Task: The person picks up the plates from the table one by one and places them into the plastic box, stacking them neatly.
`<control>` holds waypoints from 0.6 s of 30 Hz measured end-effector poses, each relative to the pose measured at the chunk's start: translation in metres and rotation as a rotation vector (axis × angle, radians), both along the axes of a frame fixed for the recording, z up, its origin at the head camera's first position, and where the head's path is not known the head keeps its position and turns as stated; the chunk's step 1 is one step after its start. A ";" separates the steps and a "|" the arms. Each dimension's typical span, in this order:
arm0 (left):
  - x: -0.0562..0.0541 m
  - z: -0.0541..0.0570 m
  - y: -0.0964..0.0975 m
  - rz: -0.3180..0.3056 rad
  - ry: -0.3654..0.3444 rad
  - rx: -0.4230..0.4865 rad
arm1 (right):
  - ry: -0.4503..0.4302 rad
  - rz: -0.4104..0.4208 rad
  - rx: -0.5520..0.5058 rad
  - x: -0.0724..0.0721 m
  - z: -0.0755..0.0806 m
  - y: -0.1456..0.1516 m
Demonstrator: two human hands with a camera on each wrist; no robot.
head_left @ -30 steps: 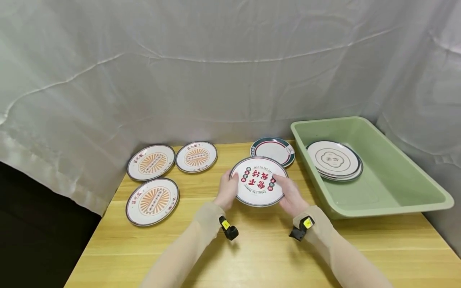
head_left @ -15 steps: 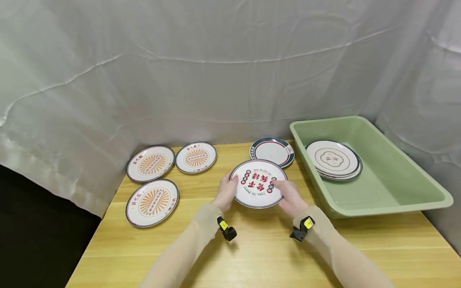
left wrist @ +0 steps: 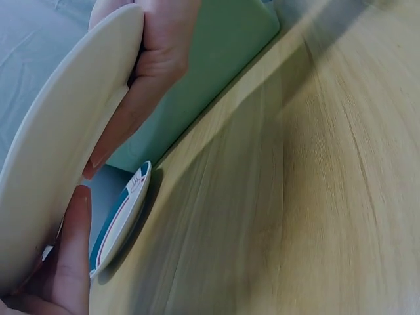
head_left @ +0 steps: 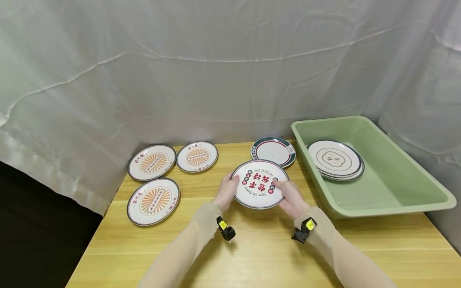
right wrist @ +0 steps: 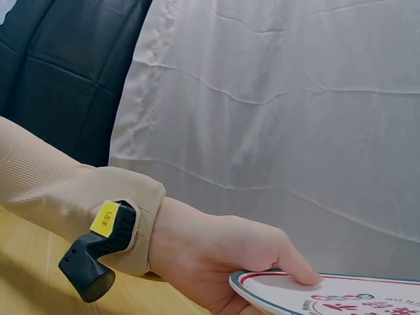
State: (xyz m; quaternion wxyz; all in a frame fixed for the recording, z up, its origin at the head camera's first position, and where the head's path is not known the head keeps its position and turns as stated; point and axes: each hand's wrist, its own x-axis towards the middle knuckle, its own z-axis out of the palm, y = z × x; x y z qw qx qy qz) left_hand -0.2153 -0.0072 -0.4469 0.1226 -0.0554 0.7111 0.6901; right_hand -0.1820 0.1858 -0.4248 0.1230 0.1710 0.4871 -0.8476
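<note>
Beige sleeves (head_left: 183, 249), black yellow-tagged wrist cameras (head_left: 227, 232)

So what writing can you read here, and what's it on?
"食不我待", red, on the held plate.
"Enjoy The Moment", probably, same plate; other small text unclear.
"吃飯了", after an unclear character, on the sunburst plates.
Too small or blurred: green-rimmed plate, top plate in green tub, yellow wrist labels.

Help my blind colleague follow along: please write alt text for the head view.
A person's left hand and right hand hold a red-lettered plate above a wooden table. Three orange-sunburst plates lie to the left; a green-rimmed plate lies beyond the held one, beside a green tub with stacked plates inside.
</note>
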 end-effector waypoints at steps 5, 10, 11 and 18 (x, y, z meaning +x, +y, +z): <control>0.000 0.001 -0.004 -0.014 0.006 -0.023 | -0.004 -0.005 0.006 0.002 0.002 0.000; -0.001 0.001 -0.007 -0.003 0.025 -0.048 | -0.005 -0.011 0.002 0.004 0.005 0.000; -0.001 0.001 -0.008 0.002 0.023 -0.044 | -0.003 -0.011 0.004 0.004 0.006 0.000; -0.005 0.003 -0.012 0.034 0.005 0.019 | 0.006 -0.047 0.001 0.006 0.012 0.002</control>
